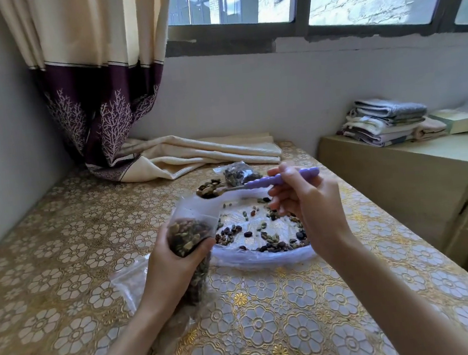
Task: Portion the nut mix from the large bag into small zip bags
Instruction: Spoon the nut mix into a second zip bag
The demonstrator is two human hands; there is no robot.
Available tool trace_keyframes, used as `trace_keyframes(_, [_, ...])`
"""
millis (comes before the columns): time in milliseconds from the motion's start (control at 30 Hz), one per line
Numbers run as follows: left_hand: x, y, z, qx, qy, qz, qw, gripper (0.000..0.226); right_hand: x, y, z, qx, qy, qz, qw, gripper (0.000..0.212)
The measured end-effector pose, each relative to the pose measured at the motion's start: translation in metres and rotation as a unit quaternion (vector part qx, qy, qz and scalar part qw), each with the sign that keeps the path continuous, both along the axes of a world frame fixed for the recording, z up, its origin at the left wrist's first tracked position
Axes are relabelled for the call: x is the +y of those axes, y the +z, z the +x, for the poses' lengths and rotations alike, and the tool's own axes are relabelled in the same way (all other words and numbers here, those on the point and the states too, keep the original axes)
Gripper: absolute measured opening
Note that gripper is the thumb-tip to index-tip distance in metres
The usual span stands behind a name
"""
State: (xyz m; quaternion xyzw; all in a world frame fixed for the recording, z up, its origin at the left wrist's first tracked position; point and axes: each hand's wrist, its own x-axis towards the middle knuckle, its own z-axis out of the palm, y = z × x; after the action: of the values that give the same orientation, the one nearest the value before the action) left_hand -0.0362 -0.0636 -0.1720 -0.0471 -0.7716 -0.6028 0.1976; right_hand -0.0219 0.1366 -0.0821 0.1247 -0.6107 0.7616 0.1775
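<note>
My left hand (169, 266) grips a small clear zip bag (188, 233), held upright, mouth open and largely filled with nut mix. My right hand (301, 202) holds a spoon with a purple handle (278, 179). Its bowl (210, 191) is heaped with nuts and hovers just above the small bag's open mouth. The large bag (263, 256) lies open on the table between my hands, with scattered nuts (263, 231) left inside. A filled small zip bag (236, 174) lies on the table behind the spoon.
Empty clear bags (131, 284) lie under my left wrist. A folded cream cloth (205, 154) and a curtain (97, 104) sit at the table's back. A low cabinet (414, 188) with folded towels (384, 122) stands to the right.
</note>
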Motion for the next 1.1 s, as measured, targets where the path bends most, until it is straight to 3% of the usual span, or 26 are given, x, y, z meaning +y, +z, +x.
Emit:
trace_keyframes(233, [0.000,-0.003,0.002,0.007,0.000,0.028,1.000,0.056,-0.005,-0.002,0.007,0.076,0.035,0.130,0.988,0.015])
trace_keyframes(467, [0.001,-0.001,0.003,0.011,0.006,0.031,0.999,0.063,0.011,-0.004,0.000,0.045,0.018,0.014,0.999,0.015])
trace_keyframes(600, [0.001,-0.001,0.005,0.011,0.010,0.028,0.999,0.073,0.028,-0.017,-0.009,-0.023,-0.073,-0.057,0.995,0.017])
trace_keyframes(733, [0.002,0.001,0.006,0.013,0.005,0.028,1.000,0.065,0.040,-0.039,-0.019,-0.107,-0.149,-0.033,0.982,0.025])
trace_keyframes(867, [0.001,0.001,0.006,0.016,0.009,0.029,0.999,0.061,0.046,-0.060,-0.025,-0.162,-0.166,-0.007,0.973,0.049])
trace_keyframes(1100, [0.003,0.003,0.006,0.023,0.005,0.024,0.999,0.044,0.060,-0.073,-0.031,-0.181,-0.215,-0.046,0.959,0.038])
